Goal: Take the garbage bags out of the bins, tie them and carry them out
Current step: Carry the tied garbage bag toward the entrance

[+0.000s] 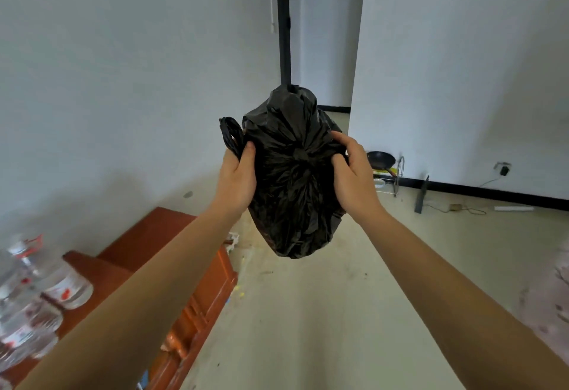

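Head view: the bag (292, 180) hangs between the fingers of both hands, above the floor (308, 312). Fingers (249, 151) of the left hand (238, 177) pinch its handle loop (229, 132); the right hand (354, 180) grips bunched plastic opposite.

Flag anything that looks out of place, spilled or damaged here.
Small scraps litter the floor beside the wooden cabinet, and a pan and rack sit on the floor by the right wall. The garbage bag, held by the left hand and right hand, shows no tear or leak.
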Action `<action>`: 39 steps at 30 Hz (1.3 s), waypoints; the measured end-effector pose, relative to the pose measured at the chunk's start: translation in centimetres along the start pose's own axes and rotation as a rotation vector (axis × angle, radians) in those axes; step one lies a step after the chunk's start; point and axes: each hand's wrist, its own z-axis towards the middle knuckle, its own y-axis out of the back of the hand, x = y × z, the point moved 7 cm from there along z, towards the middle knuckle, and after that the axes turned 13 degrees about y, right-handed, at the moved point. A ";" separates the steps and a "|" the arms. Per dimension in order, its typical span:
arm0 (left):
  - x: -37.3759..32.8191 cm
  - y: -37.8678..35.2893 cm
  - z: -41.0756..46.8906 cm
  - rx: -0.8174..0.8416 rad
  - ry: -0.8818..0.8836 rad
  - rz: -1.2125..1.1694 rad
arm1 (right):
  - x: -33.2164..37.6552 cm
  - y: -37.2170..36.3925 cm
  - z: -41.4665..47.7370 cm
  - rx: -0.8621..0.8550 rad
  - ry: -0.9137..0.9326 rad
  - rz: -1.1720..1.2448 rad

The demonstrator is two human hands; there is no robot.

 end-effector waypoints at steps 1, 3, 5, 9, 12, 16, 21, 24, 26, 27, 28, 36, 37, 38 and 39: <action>0.0 -0.9 2.7 -0.003 0.002 0.005 | -1.6 -0.3 2.6 0.005 -0.005 0.000; 0.3 -2.2 7.9 -0.007 0.017 0.017 | -4.8 -1.2 7.6 0.007 -0.027 0.023; 0.9 -3.0 12.7 -0.010 0.034 0.014 | -7.8 -2.7 12.0 0.012 -0.033 0.066; 2.8 -4.2 22.8 -0.037 0.062 -0.009 | -14.3 -6.3 19.6 0.050 -0.048 0.095; 5.0 -4.9 31.0 -0.037 0.056 -0.011 | -19.8 -9.6 25.4 0.067 -0.054 0.086; 7.9 -5.0 42.4 -0.008 0.051 -0.007 | -27.4 -15.0 33.9 0.087 -0.065 0.084; 11.0 -5.0 56.8 -0.016 0.123 0.004 | -35.8 -21.4 44.9 0.170 -0.105 0.057; 12.2 -6.7 64.3 0.009 0.177 -0.009 | -40.5 -23.3 50.2 0.171 -0.154 0.041; 13.1 -8.4 68.7 0.044 0.190 0.004 | -44.2 -23.7 53.2 0.140 -0.203 0.026; 13.7 -9.2 71.2 0.051 0.202 0.017 | -46.3 -24.1 54.8 0.128 -0.221 0.018; 14.4 -10.1 73.7 0.053 0.213 0.033 | -48.4 -24.5 56.3 0.124 -0.234 0.014; 17.8 -17.7 97.1 0.033 0.231 0.053 | -66.2 -29.7 74.0 0.168 -0.281 0.061; 17.9 -18.7 100.1 0.021 0.250 0.048 | -68.1 -30.2 76.7 0.171 -0.289 0.063; 17.7 -19.6 103.2 0.014 0.258 0.053 | -69.8 -30.7 79.6 0.173 -0.295 0.065; 17.3 -20.5 106.1 0.010 0.259 0.063 | -71.5 -31.1 82.4 0.169 -0.300 0.073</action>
